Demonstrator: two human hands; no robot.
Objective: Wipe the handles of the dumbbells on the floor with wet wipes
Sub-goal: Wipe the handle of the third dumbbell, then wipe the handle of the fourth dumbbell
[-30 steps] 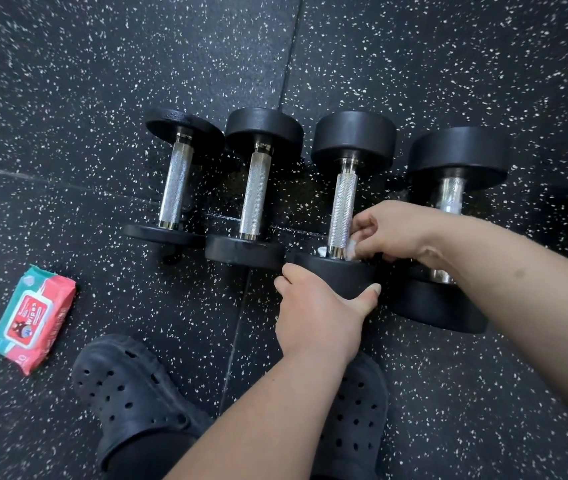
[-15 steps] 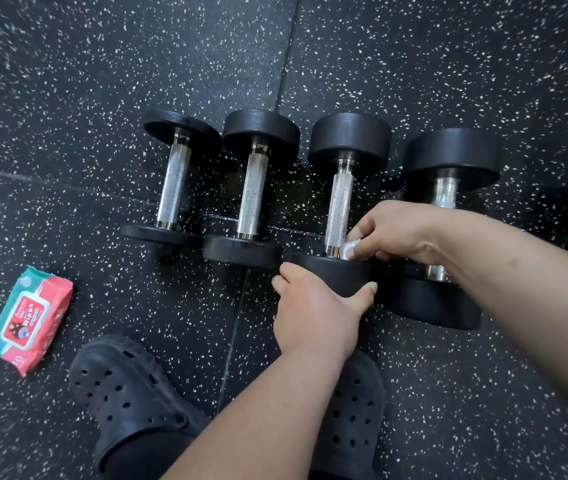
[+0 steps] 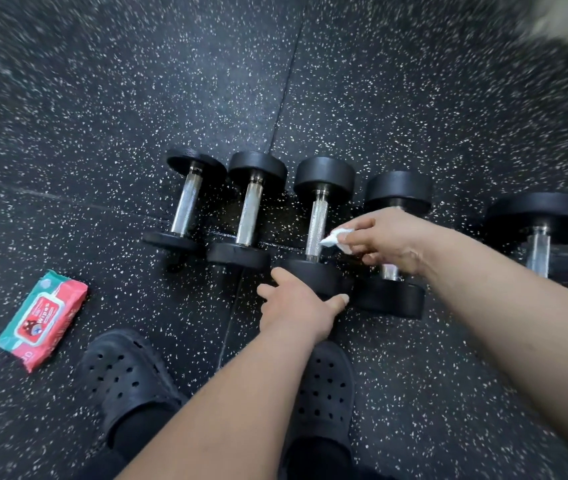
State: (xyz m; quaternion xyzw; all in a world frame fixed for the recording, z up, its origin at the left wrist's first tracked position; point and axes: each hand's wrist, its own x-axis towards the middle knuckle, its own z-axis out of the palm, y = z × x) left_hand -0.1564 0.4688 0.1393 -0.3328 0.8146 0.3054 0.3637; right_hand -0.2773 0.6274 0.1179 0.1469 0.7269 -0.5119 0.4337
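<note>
Count them off: five dumbbells in shot. Four sit in a tight row across the middle of the frame: leftmost dumbbell [image 3: 185, 202], second dumbbell [image 3: 249, 216], third dumbbell [image 3: 316, 220], fourth dumbbell [image 3: 396, 192]. And there's a fifth dumbbell [image 3: 538, 251], on its own out at the right edge. One white wet wipe [image 3: 336, 239], centre right. One wipes pack [image 3: 42, 320], lower left. Two hands in play, left hand [image 3: 296, 306] and right hand [image 3: 389, 240]. Two black clogs along the bottom, left clog [image 3: 126, 372], right clog [image 3: 327, 386].

Two black perforated clogs [image 3: 126, 372] on black speckled rubber flooring [image 3: 102, 98] — a seam [image 3: 286, 88] between its mats
</note>
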